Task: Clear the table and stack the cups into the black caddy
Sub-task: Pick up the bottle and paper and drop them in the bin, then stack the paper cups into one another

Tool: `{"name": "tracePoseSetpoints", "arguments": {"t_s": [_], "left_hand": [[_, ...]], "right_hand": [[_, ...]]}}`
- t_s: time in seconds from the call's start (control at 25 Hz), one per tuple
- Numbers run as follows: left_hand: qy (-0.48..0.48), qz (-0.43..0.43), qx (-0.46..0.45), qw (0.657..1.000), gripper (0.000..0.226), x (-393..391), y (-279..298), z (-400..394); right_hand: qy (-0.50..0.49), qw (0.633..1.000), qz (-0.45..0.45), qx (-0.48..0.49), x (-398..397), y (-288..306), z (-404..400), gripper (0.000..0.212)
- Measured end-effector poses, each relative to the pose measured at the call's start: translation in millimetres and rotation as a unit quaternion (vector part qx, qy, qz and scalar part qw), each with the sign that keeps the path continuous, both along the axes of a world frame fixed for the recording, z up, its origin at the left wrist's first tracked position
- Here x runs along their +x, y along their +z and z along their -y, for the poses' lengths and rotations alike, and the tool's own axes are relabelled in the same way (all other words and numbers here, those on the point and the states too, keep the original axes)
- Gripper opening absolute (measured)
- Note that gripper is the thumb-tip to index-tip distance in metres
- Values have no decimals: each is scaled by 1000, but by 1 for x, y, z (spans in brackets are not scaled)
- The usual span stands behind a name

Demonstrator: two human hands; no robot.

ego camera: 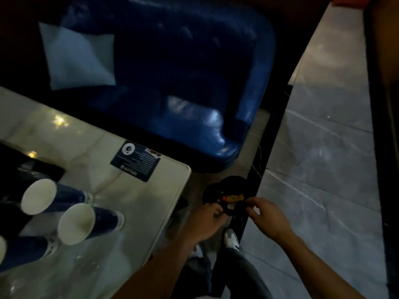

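Three blue paper cups with white insides stand on the white marble table: one at the left, one nearer me, and one cut off by the left edge. A black object, possibly the caddy, sits behind them, too dark to make out. To the right of the table's corner, above the floor, my left hand and my right hand both pinch a black bag-like thing with an orange and yellow scrap at its mouth.
A dark label lies on the table near its far corner. A blue leather sofa with a pale cushion stands just beyond. A black frame post runs along the grey floor. My shoe shows below my hands.
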State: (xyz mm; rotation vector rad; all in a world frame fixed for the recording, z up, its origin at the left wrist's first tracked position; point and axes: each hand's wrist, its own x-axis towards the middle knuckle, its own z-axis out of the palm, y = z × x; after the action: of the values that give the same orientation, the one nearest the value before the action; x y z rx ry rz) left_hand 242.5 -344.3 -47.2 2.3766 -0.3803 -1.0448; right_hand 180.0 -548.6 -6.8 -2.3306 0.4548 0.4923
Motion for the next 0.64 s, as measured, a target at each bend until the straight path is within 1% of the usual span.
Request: {"name": "tracePoseSetpoints", "arguments": {"t_s": [0.08, 0.12, 0.2, 0.28, 0.36, 0.4, 0.48, 0.64], "left_hand": [[32, 1, -31, 999, 43, -17, 16, -18], [54, 1, -49, 997, 41, -26, 23, -27], [112, 15, -90, 990, 40, -44, 32, -44], [171, 41, -122, 977, 36, -61, 37, -61], [237, 50, -134, 961, 26, -76, 43, -76], [266, 63, -138, 952, 27, -83, 48, -84], [304, 80, -150, 937, 33, -94, 53, -100], [371, 103, -125, 914, 25, -116, 62, -140]], "right_hand": [[26, 998, 47, 20, -11, 25, -6, 24], [42, 997, 66, 25, -15, 35, -8, 28], [72, 993, 89, 30, -20, 51, -14, 37], [113, 988, 98, 26, -24, 61, -21, 38], [152, 984, 91, 28, -25, 62, -29, 29], [173, 981, 80, 27, -24, 62, -35, 27], [222, 973, 61, 28, -18, 61, -47, 30], [332, 942, 38, 37, 2, 62, -89, 29]]}}
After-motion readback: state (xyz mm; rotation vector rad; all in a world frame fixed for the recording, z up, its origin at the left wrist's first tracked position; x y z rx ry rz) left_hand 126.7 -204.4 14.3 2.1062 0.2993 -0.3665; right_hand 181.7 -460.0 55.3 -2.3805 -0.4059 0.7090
